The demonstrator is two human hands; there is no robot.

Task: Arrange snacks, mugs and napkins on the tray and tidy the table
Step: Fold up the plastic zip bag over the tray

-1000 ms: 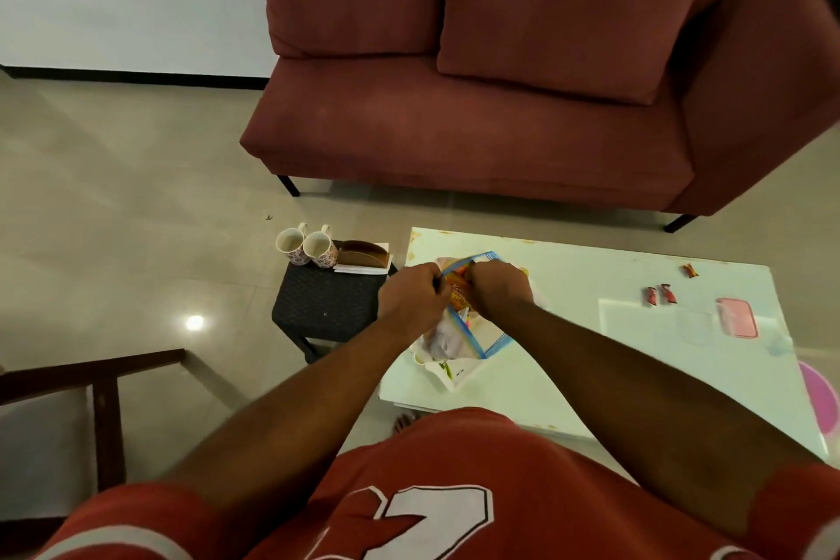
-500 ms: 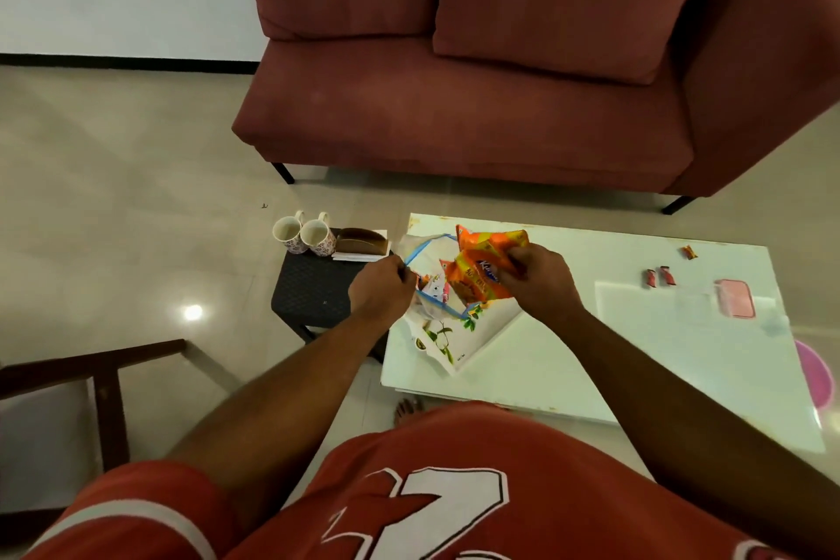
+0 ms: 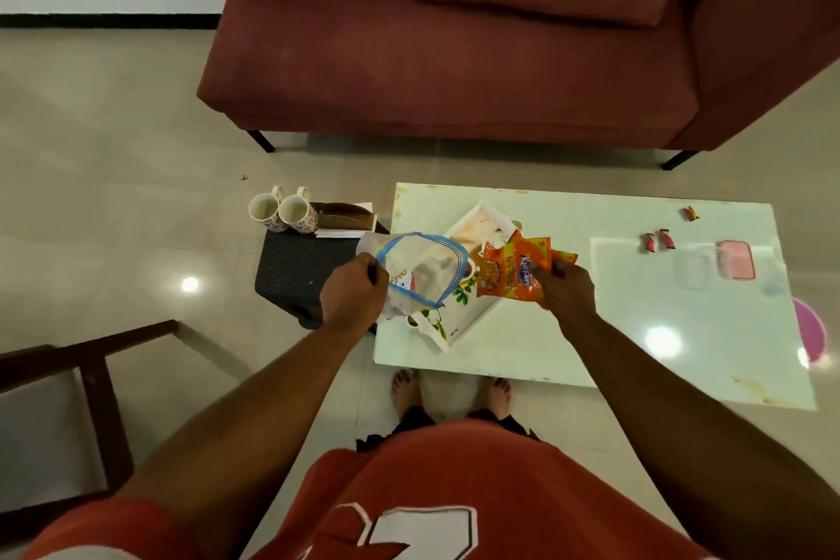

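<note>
Low table mid-frame, stool to its left, sofa across the top.

The glossy white rectangular table (image 3: 591,346) sits centre-right; a white floral tray (image 3: 459,323) lies askew on its left end. Above the tray, a clear blue-rimmed plastic bag (image 3: 420,277) hangs left of orange snack packets (image 3: 518,273). Small red wrapped candies (image 3: 657,240) and a pink lidded box (image 3: 736,259) lie at the table's right. On the dark woven stool (image 3: 304,268), two floral mugs (image 3: 282,210) stand left of a brown napkin holder (image 3: 345,216). The maroon fabric sofa (image 3: 454,59) stands behind.

Red short-sleeved jersey (image 3: 454,491) with white-outlined number, white-banded sleeve (image 3: 95,532), bare forearms and feet (image 3: 404,391).
</note>
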